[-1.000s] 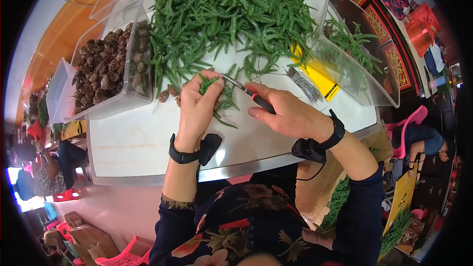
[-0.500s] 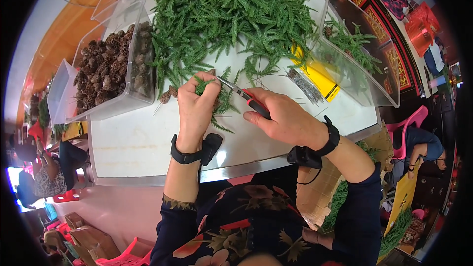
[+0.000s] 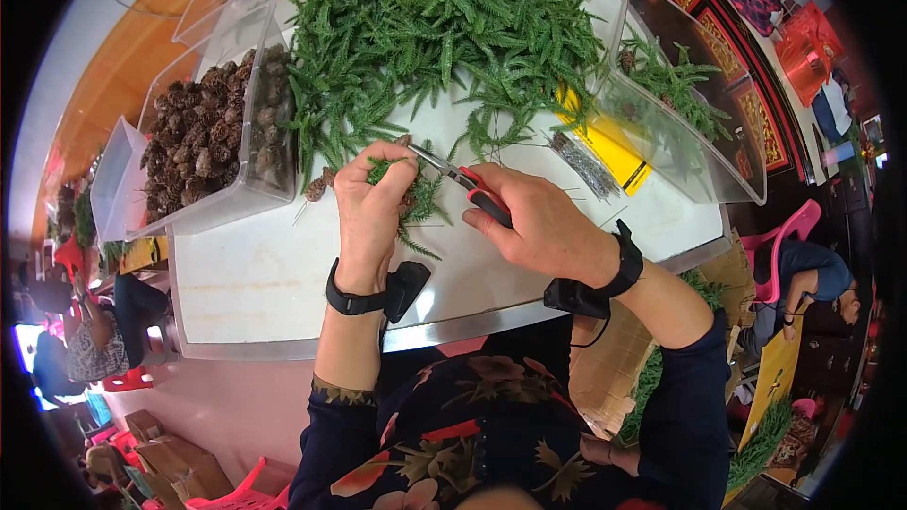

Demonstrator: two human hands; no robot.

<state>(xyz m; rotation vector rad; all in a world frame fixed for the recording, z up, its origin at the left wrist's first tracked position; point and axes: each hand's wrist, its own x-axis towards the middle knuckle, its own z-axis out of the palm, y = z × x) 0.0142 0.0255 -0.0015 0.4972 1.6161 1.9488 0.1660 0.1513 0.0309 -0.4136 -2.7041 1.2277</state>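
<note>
My left hand [image 3: 370,212] is closed around a small bunch of green fir sprigs [image 3: 414,200] over the white table [image 3: 255,279]. In my right hand [image 3: 539,222] I grip red-handled pliers [image 3: 465,179], their metal tip reaching the top of the bunch by my left fingers. A small pine cone [image 3: 316,187] lies just left of my left hand. Both wrists wear black bands.
A large heap of green sprigs [image 3: 444,28] covers the table's far side. A clear bin of pine cones [image 3: 213,137] stands at the left, another clear bin with sprigs [image 3: 675,104] at the right. A yellow packet [image 3: 614,146] and wire pieces [image 3: 581,162] lie by the right bin. People sit at both sides.
Both hands have stayed over the same spot; the pliers' tip has shifted slightly along the bunch held in my left hand.
</note>
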